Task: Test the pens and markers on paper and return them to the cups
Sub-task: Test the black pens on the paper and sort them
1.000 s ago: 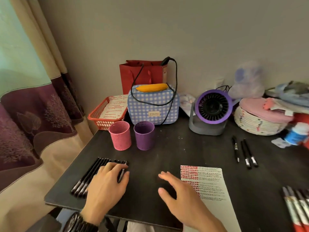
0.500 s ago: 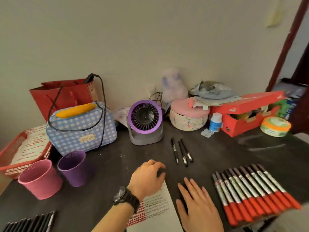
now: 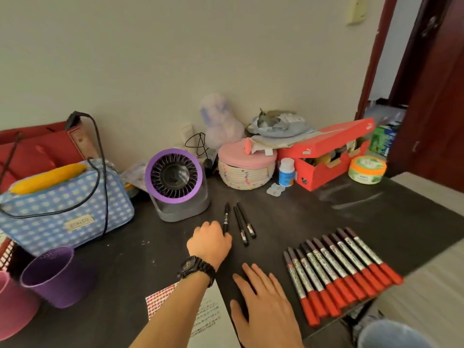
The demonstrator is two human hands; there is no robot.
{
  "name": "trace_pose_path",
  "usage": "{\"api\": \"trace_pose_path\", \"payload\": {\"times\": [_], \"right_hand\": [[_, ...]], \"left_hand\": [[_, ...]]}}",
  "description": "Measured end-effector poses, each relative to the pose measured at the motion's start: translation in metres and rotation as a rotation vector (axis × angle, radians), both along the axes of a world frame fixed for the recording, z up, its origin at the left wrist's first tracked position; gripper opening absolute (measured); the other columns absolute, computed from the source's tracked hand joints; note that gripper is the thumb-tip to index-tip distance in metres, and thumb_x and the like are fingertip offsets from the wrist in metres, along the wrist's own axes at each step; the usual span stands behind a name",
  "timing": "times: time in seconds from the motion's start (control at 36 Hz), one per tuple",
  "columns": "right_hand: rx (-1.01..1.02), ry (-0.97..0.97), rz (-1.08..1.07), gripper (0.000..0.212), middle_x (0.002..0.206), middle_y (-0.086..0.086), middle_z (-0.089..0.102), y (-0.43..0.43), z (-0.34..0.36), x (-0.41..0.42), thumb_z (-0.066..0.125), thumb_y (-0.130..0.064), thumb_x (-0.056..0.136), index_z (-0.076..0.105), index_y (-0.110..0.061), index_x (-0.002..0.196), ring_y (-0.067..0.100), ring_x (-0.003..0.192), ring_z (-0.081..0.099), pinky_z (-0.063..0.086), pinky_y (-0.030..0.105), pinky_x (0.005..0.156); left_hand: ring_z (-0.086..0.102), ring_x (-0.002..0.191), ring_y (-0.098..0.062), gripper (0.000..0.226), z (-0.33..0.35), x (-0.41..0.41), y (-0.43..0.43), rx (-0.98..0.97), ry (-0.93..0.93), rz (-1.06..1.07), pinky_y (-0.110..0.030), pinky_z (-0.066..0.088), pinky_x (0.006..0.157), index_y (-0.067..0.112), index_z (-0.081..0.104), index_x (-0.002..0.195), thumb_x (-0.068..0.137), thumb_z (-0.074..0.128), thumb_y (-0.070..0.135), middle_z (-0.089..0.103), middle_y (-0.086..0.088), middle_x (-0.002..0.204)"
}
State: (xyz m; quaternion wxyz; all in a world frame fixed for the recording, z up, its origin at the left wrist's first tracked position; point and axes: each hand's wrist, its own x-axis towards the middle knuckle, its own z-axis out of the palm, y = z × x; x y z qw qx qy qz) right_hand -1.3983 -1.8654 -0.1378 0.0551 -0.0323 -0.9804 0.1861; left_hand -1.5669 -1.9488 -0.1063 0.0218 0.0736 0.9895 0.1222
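Left hand (image 3: 209,243), fingers curled, covers one of three black pens (image 3: 239,226), grip unclear; right hand (image 3: 266,305) rests flat, fingers straight, beside about ten markers (image 3: 339,262).

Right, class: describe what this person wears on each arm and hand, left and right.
The left hand is ungloved, and its wrist carries a chunky black watch with a ridged black strap. The right hand is ungloved too, with no ring or watch showing. Both forearms are uncovered as far as the picture reaches; no sleeve is in view.
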Motion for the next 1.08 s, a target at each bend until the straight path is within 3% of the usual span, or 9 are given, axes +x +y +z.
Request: {"api": "trace_pose_path", "payload": {"times": [0.17, 0.28, 0.33, 0.44, 0.53, 0.61, 0.83, 1.0, 1.08], "right_hand": [[-0.069, -0.017, 0.043, 0.054, 0.125, -0.021, 0.07, 0.0, 0.004, 0.003, 0.077, -0.067, 0.05, 0.077, -0.048, 0.101, 0.0, 0.115, 0.066, 0.038, 0.021, 0.102], [-0.311, 0.036, -0.086, 0.044, 0.15, -0.038, 0.03, 0.003, 0.011, 0.005, 0.051, -0.068, 0.089, 0.05, -0.057, 0.132, -0.01, 0.146, 0.024, 0.013, 0.017, 0.12], [-0.403, 0.135, -0.198, 0.028, 0.137, -0.034, 0.049, -0.001, 0.012, 0.008, 0.058, -0.061, 0.091, 0.053, -0.06, 0.118, -0.005, 0.138, 0.04, 0.027, 0.022, 0.118], [-1.03, 0.196, -0.343, 0.01, 0.109, -0.013, 0.075, -0.003, 0.032, 0.01, 0.063, -0.035, 0.098, 0.07, -0.04, 0.102, 0.01, 0.1, 0.069, 0.052, 0.032, 0.082], [-1.698, -0.065, -0.331, 0.068, 0.114, 0.007, 0.077, 0.0, 0.047, 0.013, 0.044, -0.07, 0.084, 0.074, -0.017, 0.114, 0.024, 0.068, 0.068, 0.043, 0.029, 0.05], [-2.068, -0.256, -0.187, 0.09, 0.125, 0.017, 0.071, -0.005, 0.05, 0.021, 0.042, -0.083, 0.075, 0.076, -0.011, 0.119, 0.023, 0.057, 0.062, 0.043, 0.028, 0.044], [-2.367, -0.324, -0.123, 0.054, 0.08, 0.008, 0.056, -0.025, 0.047, 0.041, 0.048, -0.055, 0.095, 0.061, -0.008, 0.07, 0.023, 0.061, 0.05, 0.046, 0.032, 0.055], [-2.278, -0.247, -0.128, 0.071, 0.083, 0.009, 0.065, -0.031, 0.04, 0.043, 0.065, -0.079, 0.071, 0.069, -0.008, 0.077, 0.018, 0.051, 0.046, 0.042, 0.029, 0.046], [-2.007, -0.254, -0.067, 0.075, 0.095, 0.009, 0.069, -0.036, 0.041, 0.043, 0.087, -0.071, 0.055, 0.077, -0.007, 0.094, 0.016, 0.052, 0.048, 0.043, 0.026, 0.047]], "left_hand": [[0.063, 0.089, -0.011, 0.014, 0.002, 0.017, -0.04, 0.22, -0.01, 0.064, -0.035, 0.056, 0.077, 0.036, 0.057, 0.108, 0.099, 0.052, 0.046, 0.064, 0.014, 0.096], [0.062, 0.088, 0.0, 0.007, 0.006, 0.047, -0.07, 0.373, 0.083, 0.036, -0.035, 0.058, 0.081, 0.045, 0.052, 0.105, 0.099, 0.055, 0.048, 0.065, 0.021, 0.096], [0.062, 0.087, 0.001, 0.007, 0.009, 0.065, -0.083, 0.431, 0.121, 0.025, -0.033, 0.057, 0.081, 0.048, 0.052, 0.101, 0.097, 0.057, 0.048, 0.065, 0.022, 0.094], [0.061, 0.089, 0.005, 0.013, 0.01, 0.108, -0.106, 0.534, 0.145, -0.038, -0.023, 0.055, 0.08, 0.054, 0.054, 0.097, 0.092, 0.064, 0.049, 0.062, 0.026, 0.092], [0.056, 0.098, 0.009, 0.015, 0.007, 0.14, -0.117, 0.571, 0.195, -0.097, -0.012, 0.046, 0.076, 0.061, 0.055, 0.094, 0.089, 0.064, 0.051, 0.06, 0.03, 0.093], [0.056, 0.099, 0.01, 0.014, 0.003, 0.165, -0.124, 0.554, 0.213, -0.16, -0.007, 0.043, 0.077, 0.055, 0.056, 0.103, 0.091, 0.062, 0.049, 0.058, 0.035, 0.1], [0.061, 0.093, 0.001, 0.049, -0.007, 0.197, -0.129, 0.797, 0.192, -0.079, -0.008, 0.043, 0.078, 0.061, 0.043, 0.112, 0.087, 0.076, 0.034, 0.065, 0.033, 0.106], [0.058, 0.094, 0.004, 0.056, -0.011, 0.205, -0.133, 0.86, 0.145, -0.079, -0.005, 0.038, 0.079, 0.058, 0.04, 0.117, 0.083, 0.08, 0.038, 0.068, 0.03, 0.095], [0.06, 0.097, 0.002, 0.057, -0.014, 0.204, -0.128, 0.871, 0.145, -0.098, -0.006, 0.038, 0.081, 0.057, 0.039, 0.12, 0.082, 0.079, 0.042, 0.069, 0.03, 0.097]]}}
